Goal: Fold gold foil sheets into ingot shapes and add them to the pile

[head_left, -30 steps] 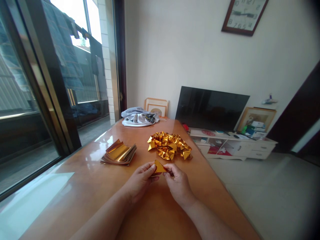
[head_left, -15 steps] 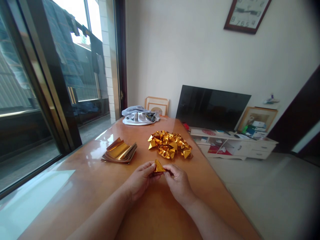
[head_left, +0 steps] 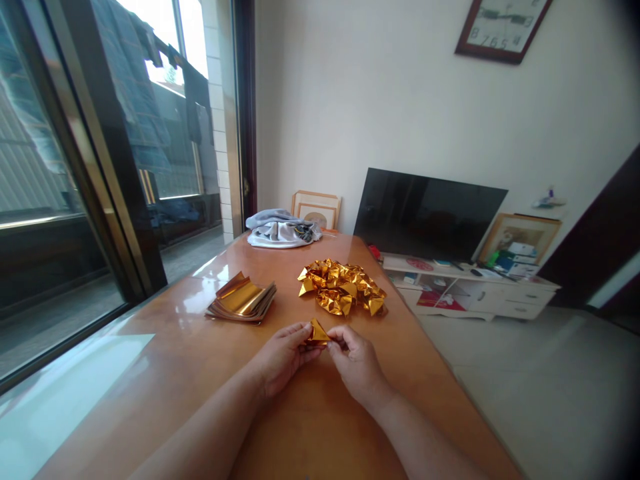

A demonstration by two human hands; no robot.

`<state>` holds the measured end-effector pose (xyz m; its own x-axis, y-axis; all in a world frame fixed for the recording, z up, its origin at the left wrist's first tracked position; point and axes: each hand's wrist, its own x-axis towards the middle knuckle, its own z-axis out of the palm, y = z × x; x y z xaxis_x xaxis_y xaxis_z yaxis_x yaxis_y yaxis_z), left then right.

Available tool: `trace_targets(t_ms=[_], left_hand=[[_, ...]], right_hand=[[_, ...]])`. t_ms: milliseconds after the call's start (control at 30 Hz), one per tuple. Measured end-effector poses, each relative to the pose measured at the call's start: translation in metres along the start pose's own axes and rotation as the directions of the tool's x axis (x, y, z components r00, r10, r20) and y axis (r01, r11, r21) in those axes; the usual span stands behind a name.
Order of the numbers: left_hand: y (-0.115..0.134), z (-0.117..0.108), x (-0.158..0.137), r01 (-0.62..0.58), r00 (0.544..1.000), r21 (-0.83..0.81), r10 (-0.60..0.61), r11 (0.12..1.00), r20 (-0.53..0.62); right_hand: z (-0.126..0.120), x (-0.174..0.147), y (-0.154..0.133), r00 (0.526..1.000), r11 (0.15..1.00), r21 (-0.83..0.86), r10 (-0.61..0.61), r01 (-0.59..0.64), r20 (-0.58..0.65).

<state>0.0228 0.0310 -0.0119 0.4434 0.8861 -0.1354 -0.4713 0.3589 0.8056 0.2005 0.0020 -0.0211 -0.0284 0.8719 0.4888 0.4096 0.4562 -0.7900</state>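
Lower fingers (head_left: 306, 357) of the left hand (head_left: 280, 359) reach farther beneath the folded gold foil (head_left: 319, 332) than before. Its thumb clamps from above, the right hand (head_left: 358, 360) pinches the right corner, and both forearms (head_left: 220, 420) converge, holding it over the table (head_left: 310, 433).

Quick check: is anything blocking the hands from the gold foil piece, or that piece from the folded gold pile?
Nothing visible is. The left hand and right hand both hold the gold foil piece. Tabletop shows between it and the folded gold pile just beyond; the stack of gold sheets sits off to the left.
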Motion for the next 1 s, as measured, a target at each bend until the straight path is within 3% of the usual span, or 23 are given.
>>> trace_targets(t_ms=[467,667,833,1000], left_hand=[[0.0,-0.003,0.002,0.005,1.0,-0.017,-0.005,1.0,0.002],[0.001,-0.001,0.004,0.029,0.995,-0.044,-0.033,0.999,-0.094],[0.006,0.001,0.003,0.082,0.993,-0.069,-0.088,0.994,-0.084],[0.01,0.0,0.001,0.111,0.988,-0.035,-0.114,0.993,-0.107]], right_hand=[[-0.002,-0.001,-0.004,1.0,1.0,-0.008,-0.004,0.004,0.019],[-0.003,0.0,0.001,1.0,0.999,0.012,0.03,-0.03,0.008],[-0.001,0.002,0.012,0.989,0.984,0.103,0.148,-0.146,-0.01],[0.0,0.003,0.019,0.937,0.911,0.248,0.347,-0.329,-0.032]])
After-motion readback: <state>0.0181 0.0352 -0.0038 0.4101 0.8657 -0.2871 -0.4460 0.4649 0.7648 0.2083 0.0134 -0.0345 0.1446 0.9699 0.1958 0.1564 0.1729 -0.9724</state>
